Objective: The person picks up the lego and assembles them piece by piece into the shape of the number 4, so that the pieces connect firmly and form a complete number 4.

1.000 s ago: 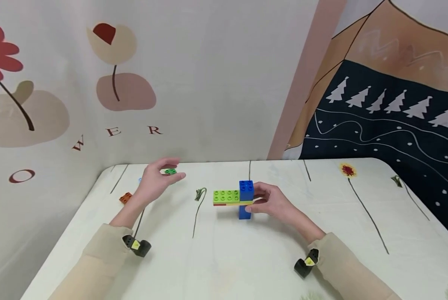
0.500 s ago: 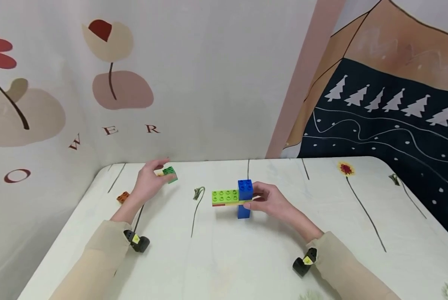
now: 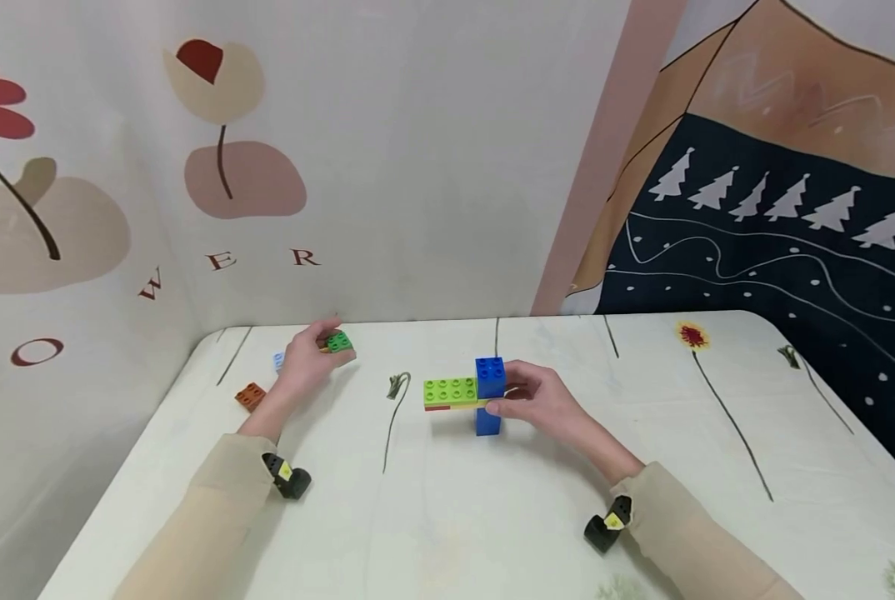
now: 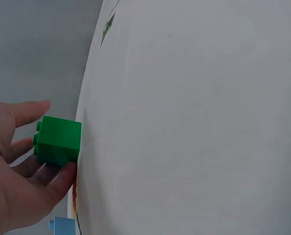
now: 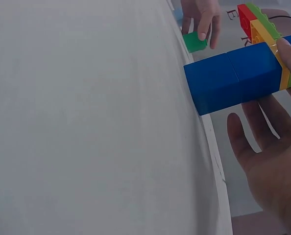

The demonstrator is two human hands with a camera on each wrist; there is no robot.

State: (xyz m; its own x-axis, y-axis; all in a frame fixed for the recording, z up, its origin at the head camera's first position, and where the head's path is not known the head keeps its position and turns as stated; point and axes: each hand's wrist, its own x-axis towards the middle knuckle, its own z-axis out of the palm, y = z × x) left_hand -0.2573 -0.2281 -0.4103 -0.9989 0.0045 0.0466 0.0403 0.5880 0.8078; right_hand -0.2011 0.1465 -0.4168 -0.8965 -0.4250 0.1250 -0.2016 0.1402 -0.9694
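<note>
My left hand pinches a small dark green brick between thumb and fingers, low over the far left of the table. In the left wrist view the green brick sits at the fingertips, right against the tablecloth. My right hand grips a brick structure at mid-table: an upright blue column with a lime green plate on yellow and red plates sticking out to the left. In the right wrist view the thumb lies on the blue column, and the palm is open beneath it.
An orange brick and a light blue brick lie on the table near the left hand. The white tablecloth has printed flower stems. Fabric backdrops rise behind and to the right of the table.
My left hand has lowered the green brick from above the table down to its surface and drawn back slightly. The right hand and the brick structure have stayed put.
</note>
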